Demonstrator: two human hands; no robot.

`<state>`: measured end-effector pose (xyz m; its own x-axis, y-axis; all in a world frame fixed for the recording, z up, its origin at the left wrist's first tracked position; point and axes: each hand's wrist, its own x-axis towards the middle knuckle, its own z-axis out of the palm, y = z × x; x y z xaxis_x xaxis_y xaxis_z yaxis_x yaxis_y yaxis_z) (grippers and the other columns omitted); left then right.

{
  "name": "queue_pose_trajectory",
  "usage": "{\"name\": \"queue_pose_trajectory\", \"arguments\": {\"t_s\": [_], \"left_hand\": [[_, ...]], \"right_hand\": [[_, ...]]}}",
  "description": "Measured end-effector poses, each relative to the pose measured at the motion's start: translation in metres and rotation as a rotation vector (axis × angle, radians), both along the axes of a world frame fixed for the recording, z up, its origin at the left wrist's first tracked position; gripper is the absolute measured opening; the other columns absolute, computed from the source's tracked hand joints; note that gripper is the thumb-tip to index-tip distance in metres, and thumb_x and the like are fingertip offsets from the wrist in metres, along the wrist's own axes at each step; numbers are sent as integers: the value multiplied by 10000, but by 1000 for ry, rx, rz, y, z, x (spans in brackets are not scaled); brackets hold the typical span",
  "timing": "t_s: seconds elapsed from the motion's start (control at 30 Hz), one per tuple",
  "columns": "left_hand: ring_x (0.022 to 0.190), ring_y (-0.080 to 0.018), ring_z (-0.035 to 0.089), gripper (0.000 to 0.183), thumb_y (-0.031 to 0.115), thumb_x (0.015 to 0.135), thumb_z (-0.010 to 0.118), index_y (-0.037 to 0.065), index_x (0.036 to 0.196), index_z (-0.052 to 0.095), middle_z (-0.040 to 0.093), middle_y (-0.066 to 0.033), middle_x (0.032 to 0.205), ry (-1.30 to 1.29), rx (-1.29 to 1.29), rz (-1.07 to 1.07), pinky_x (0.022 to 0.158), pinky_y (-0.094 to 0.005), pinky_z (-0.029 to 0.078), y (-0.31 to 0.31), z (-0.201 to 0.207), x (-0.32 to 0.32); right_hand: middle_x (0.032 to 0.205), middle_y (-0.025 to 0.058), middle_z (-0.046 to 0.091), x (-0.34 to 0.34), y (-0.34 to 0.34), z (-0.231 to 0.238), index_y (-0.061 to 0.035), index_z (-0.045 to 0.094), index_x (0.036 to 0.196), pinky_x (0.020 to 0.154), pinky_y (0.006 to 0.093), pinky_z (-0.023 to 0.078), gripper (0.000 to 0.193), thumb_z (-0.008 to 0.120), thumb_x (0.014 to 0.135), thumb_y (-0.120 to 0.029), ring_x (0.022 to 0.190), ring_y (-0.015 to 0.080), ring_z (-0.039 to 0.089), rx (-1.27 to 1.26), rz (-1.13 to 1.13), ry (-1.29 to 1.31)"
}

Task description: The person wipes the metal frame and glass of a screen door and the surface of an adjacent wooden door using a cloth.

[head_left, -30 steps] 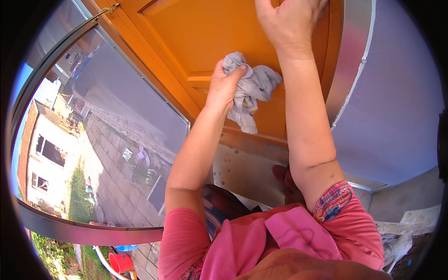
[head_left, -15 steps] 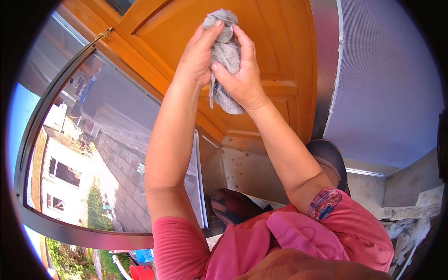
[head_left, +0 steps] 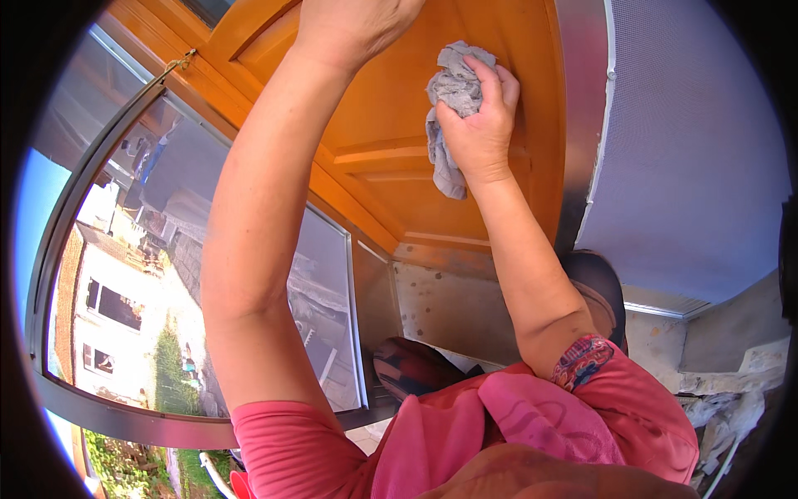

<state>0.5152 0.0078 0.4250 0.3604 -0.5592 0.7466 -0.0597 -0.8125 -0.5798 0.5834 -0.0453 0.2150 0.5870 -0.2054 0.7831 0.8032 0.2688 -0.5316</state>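
A crumpled grey cloth is gripped in my right hand, its fingers bent over the bunched upper part. A loose end of the cloth hangs below. Behind it is the orange-brown panelled door; whether the cloth touches the door I cannot tell. My left hand is up at the top edge of the view, in front of the door's upper panel. Its fingers are mostly cut off by that edge, so what they do is hidden.
To the left stands a dark-framed glass pane with reflections in it. A mesh screen panel stands at the right. A cord is tied at the frame's top. Crumpled plastic sheeting lies at lower right.
Both hands were together on the cloth. My left hand has let go and moved up to the top edge, while my right hand has carried the cloth to the right.
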Motion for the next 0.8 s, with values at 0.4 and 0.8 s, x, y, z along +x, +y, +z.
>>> {"name": "queue_pose_trajectory", "arguments": {"t_s": [0.4, 0.8], "left_hand": [[1028, -346, 598, 353, 427, 831, 737, 80, 897, 734, 649, -131, 987, 157, 305, -28, 876, -459, 491, 6, 49, 65], [977, -384, 690, 334, 378, 875, 684, 82, 1002, 771, 739, -193, 972, 413, 112, 209, 844, -484, 536, -8, 61, 72]], "right_hand": [[1233, 176, 554, 21, -11, 53, -153, 593, 1375, 890, 462, 558, 650, 803, 761, -119, 1056, 407, 633, -309, -346, -110], [1122, 178, 643, 6, 8, -17, -119, 657, 1279, 872, 450, 562, 506, 769, 785, -112, 1013, 403, 660, -290, -271, 16]]}}
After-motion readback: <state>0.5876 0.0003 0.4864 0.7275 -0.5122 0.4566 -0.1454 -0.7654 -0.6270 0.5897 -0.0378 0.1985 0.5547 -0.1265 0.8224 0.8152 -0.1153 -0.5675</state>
